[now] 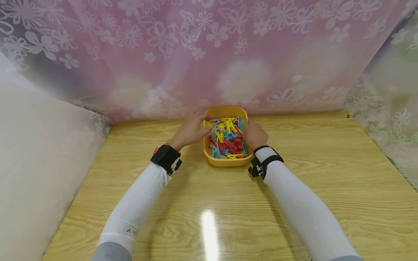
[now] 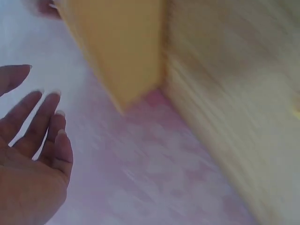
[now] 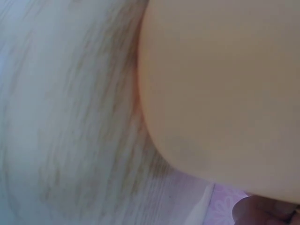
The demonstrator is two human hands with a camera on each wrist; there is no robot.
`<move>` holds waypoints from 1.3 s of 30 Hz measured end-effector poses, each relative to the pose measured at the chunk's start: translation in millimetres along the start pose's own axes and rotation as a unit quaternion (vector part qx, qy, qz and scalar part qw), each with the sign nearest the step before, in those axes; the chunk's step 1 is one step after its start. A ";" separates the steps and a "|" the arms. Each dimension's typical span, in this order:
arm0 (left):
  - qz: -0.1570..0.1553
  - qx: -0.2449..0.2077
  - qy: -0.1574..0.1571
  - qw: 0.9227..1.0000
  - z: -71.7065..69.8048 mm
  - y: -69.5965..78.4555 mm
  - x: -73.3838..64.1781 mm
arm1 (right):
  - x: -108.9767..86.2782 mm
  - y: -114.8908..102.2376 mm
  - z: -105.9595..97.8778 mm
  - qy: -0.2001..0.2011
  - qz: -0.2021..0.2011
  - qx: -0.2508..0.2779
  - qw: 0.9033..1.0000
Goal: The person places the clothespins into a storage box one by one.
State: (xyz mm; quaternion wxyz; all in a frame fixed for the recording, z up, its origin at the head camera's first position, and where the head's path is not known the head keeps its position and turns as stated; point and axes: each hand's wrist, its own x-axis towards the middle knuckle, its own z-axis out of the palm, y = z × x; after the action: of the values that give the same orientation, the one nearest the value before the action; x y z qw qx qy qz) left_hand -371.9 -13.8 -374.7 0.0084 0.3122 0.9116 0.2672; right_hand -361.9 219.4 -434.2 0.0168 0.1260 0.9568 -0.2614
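Observation:
A yellow plastic basket point(image 1: 228, 163) stands on the table near the back wall, filled with clothespins point(image 1: 230, 145) in red, yellow, blue and grey. At its right rim my right hand point(image 1: 255, 135) grips the side with curled fingers. Only part of that hand shows low in the right wrist view, beside the big blurred basket wall point(image 3: 220, 93). My left hand point(image 1: 190, 132) is at the basket's left side, thumb and fingers parted. In the left wrist view its fingers point(image 2: 35, 122) are extended and apart from the basket's side point(image 2: 122, 47).
The wood-grain table point(image 1: 183, 217) spreads out around the basket. A pink flowered cloth point(image 1: 196, 72) hangs close behind it, with a pale floral cloth point(image 1: 392, 108) at the right and a white surface point(image 1: 39, 152) at the left. Both wrists carry black straps with cameras point(image 1: 256, 168).

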 end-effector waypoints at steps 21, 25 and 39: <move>-0.074 0.060 -0.129 0.987 -14.0 -76.8 -90.0 | -0.9 -1.7 -1.4 -0.002 -0.009 -0.004 1.000; -0.056 0.087 -0.114 0.988 -8.6 -78.0 -96.9 | -0.4 -1.3 -1.8 -0.003 -0.007 -0.005 1.000; -0.027 0.120 -0.070 0.990 3.1 -82.9 -102.8 | -2.3 -1.3 -2.8 -0.001 -0.008 -0.001 1.000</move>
State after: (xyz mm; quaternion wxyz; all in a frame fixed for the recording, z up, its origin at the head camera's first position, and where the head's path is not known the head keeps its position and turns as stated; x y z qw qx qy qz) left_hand -335.3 -126.2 -433.7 0.0415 0.3043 0.9424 0.1328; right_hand -360.0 219.3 -431.0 0.0160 0.1180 0.9580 -0.2610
